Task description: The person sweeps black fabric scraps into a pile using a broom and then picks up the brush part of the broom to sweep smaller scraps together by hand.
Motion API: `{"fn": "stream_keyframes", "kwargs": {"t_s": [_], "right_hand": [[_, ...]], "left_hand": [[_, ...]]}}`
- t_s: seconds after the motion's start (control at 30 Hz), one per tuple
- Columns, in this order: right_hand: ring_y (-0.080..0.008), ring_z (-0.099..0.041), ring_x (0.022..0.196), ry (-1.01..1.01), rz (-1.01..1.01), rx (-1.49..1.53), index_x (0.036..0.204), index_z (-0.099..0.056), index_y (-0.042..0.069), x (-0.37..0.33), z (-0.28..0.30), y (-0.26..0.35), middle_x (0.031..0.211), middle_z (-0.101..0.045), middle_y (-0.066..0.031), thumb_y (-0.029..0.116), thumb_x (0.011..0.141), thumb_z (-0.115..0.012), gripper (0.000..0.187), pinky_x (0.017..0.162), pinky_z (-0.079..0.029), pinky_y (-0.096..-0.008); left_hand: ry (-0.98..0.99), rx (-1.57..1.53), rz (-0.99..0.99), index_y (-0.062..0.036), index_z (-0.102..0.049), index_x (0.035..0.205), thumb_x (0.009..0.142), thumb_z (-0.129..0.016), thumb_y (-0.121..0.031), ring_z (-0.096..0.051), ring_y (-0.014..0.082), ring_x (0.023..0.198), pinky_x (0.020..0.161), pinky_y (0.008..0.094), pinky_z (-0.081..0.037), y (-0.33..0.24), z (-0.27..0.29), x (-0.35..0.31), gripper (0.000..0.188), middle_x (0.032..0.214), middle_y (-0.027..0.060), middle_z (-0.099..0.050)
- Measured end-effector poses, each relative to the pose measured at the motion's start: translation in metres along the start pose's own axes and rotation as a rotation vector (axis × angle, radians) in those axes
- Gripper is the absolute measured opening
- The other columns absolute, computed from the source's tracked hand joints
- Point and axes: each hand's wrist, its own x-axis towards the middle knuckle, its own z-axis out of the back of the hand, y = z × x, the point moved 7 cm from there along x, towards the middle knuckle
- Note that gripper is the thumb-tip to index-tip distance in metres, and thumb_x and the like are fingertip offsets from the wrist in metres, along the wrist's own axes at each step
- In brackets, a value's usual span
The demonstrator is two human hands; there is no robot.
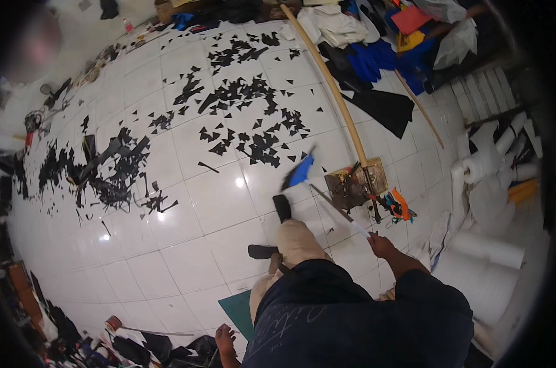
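1. Right hand (382,246): fingers clamped on one blue-headed, grey-handled broom (300,173); its head sits just beyond two black-covered feet (282,208).
2. Left hand (226,338): fingers half-curled, slightly apart.
3. One dark shirt (357,325): pale script lettering.
4. Black angular scraps (232,92): too numerous to count.

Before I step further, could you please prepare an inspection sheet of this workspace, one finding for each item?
Surface: white tiled floor, strewn with black scraps.
Work things: blue-headed broom; dustpan-like box at the end of a long wooden pole.
Clutter: orange piece beside the box; green sheet near the left hand.
Grip: right hand closed on the broom handle; left hand holds nothing visible.
Cables: nothing seen clearly.
Surroundings: white rolls at right.
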Motion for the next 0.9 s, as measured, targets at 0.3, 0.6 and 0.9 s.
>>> {"fn": "stream_keyframes", "kwargs": {"t_s": [0.3, 0.6, 0.9], "right_hand": [[-0.041, -0.059, 0.075, 0.095, 0.085, 0.066, 0.103, -0.046, 0.0, 0.181, 0.026, 0.017, 0.081, -0.059, -0.0238, 0.021, 0.088, -0.04, 0.026, 0.066, -0.046, -0.0507], [-0.0263, -0.062, 0.087, 0.053, 0.53, -0.18, 0.108, -0.057, 0.011, 0.409, 0.068, 0.399, 0.092, -0.062, -0.0117, 0.03, 0.087, -0.045, 0.031, 0.066, -0.05, -0.0424], [-0.0328, -0.059, 0.069, 0.075, 0.619, 0.076, 0.127, -0.043, 0.022, 0.283, 0.107, 0.18, 0.073, -0.057, -0.0168, 0.027, 0.085, -0.047, 0.043, 0.062, -0.047, -0.0444]], "left_hand": [[0.103, 0.181, -0.025, -0.0012, -0.052, 0.105, 0.083, -0.052, -0.018, -0.052, 0.0112, 0.066, 0.052, 0.0245, -0.041, -0.058, -0.079, -0.015, 0.027, 0.08, 0.003, -0.052], [0.003, 0.457, -0.302, 0.0041, -0.051, 0.111, 0.086, -0.051, -0.016, -0.051, 0.0114, 0.074, 0.064, 0.024, -0.042, -0.25, -0.23, -0.093, 0.032, 0.085, 0.0072, -0.056], [-0.012, 0.284, -0.249, 0.0008, -0.052, 0.112, 0.087, -0.051, -0.022, -0.052, 0.0126, 0.074, 0.065, 0.0268, -0.044, -0.237, -0.223, -0.08, 0.034, 0.091, 0.0069, -0.056]]}}
